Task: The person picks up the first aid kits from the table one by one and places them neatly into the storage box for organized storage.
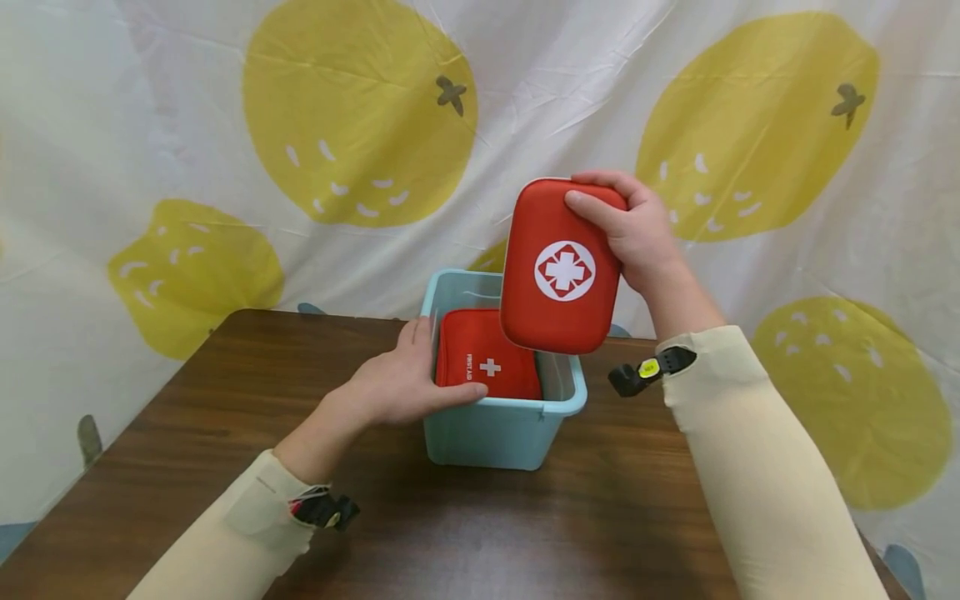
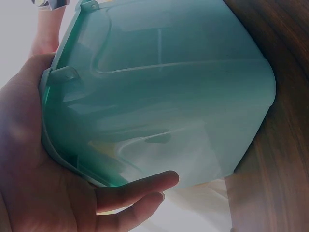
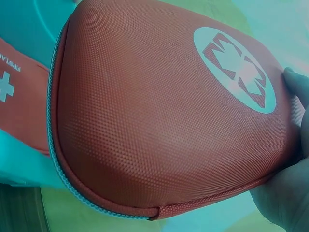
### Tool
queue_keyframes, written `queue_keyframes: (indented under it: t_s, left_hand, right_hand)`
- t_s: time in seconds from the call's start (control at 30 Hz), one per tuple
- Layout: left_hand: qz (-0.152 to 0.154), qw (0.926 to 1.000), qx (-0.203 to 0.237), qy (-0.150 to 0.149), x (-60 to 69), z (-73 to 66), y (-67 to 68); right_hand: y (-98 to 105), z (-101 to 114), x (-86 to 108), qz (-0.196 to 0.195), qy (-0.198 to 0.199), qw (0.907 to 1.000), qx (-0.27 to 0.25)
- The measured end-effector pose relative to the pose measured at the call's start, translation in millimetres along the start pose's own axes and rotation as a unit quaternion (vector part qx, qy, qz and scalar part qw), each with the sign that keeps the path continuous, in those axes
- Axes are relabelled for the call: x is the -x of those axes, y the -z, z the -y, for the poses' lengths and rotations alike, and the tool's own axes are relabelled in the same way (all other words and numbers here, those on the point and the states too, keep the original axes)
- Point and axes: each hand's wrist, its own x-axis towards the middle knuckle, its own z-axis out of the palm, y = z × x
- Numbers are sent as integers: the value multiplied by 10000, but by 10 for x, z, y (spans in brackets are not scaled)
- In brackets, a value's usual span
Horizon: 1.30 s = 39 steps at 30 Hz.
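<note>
A red hard-shell first aid case point(image 1: 562, 321) with a white cross emblem is held up over the right part of a light blue plastic bin point(image 1: 491, 437). My right hand point(image 1: 637, 229) grips it by its upper right corner, thumb on the front face. Its zipper edge looks closed in the right wrist view point(image 3: 145, 106). Inside the bin lies a red first aid pouch point(image 1: 487, 337), partly hidden by the case. My left hand point(image 1: 397, 379) rests on the bin's near left corner, thumb along the near rim. In the left wrist view, two fingers extend loosely by the bin's outer wall.
The bin stands on a dark brown wooden table point(image 1: 360, 542) near its far edge. Behind hangs a white cloth point(image 1: 540, 75) printed with large yellow fruit. Each wrist wears a black strap.
</note>
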Motion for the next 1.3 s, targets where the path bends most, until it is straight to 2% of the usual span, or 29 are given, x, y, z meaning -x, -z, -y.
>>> queue_keyframes:
  t_s: [0.23,0.67,1.3]
  left_hand:
    - [-19,10000,9,7,-9,12,-9]
    - [-1,10000,-3,3,-4,3,-4]
    - [80,10000,0,22,-3,-1,7]
  right_hand:
    - [-97,-30,-38,-32,-68,10000,-6]
    - [-296,-165,-129,155,-144,9998,11]
    - [-525,-559,-185,-92,-417,9991,39]
